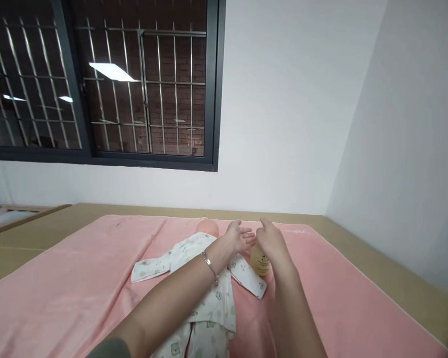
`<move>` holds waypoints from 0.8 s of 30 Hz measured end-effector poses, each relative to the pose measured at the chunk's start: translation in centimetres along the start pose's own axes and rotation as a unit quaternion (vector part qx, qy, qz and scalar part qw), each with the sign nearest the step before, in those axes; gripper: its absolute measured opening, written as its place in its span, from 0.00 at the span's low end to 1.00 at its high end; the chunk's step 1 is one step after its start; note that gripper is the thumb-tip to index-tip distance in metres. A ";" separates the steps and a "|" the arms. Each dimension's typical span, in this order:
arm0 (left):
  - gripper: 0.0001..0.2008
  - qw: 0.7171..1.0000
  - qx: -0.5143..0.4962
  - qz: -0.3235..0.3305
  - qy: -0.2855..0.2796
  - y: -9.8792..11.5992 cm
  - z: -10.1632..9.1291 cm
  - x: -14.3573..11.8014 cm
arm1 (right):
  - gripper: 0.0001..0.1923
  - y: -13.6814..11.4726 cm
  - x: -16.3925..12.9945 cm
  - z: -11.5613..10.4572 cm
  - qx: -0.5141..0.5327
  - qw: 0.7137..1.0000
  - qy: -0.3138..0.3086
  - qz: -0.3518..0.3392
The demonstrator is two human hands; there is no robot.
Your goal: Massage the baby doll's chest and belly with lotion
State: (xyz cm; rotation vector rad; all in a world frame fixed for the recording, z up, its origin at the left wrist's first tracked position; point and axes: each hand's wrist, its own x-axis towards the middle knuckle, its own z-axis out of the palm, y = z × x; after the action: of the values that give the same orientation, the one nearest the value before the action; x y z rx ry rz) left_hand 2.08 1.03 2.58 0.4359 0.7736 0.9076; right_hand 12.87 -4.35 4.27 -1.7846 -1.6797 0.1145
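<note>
Reaching both hands out over the pink towel-like cloth (78, 278) covering the bed, we are hovering above a baby doll in a white printed cotton romper (205, 298). Our left hand (239, 237) is lying open, palm up, holding nothing, just past the doll's bare head (208, 227). Our right hand (271, 243) is resting on top of a small pale yellow plastic bottle (260, 262); grip looks loose, fingers not clearly closed. Bottle is standing upright beside the doll's sleeve, so a careless press on soft cloth is likely tipping it.
</note>
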 end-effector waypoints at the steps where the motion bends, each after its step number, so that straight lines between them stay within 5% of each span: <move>1: 0.24 1.000 -0.003 -0.010 -0.002 0.2 0.3 0.2 | 0.29 -0.3 0.2 0.5 -0.028 0.999 -0.026 0.015; 9: 0.24 0.992 0.003 -0.095 -0.080 -0.7 0.5 -0.2 | 0.26 -0.5 0.1 2.9 -0.203 0.978 -0.046 -0.022; 16: 0.29 0.985 0.026 -0.093 -0.143 0.3 -6.0 -7.9 | 0.27 -4.5 -1.7 2.7 -0.260 0.965 -0.027 0.035; 18: 0.29 0.988 -0.002 -0.063 -0.138 1.0 -7.5 -10.9 | 0.26 -6.8 -3.4 3.3 -0.232 0.972 -0.027 -0.029; 21: 0.29 0.982 -0.050 -0.021 -0.183 2.3 -8.5 -15.0 | 0.25 -9.7 -6.5 6.0 -0.085 0.972 -0.043 -0.214; 24: 0.31 0.976 -0.070 0.030 -0.203 4.0 -9.1 -18.5 | 0.28 -11.3 -9.6 10.1 0.050 0.947 0.118 -0.294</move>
State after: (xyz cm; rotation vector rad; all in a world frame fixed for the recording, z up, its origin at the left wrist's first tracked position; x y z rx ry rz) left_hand -13.97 -11.92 6.75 0.5014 0.3217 0.8846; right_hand -3.38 -9.65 -1.22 -1.1083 -1.9093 -0.2636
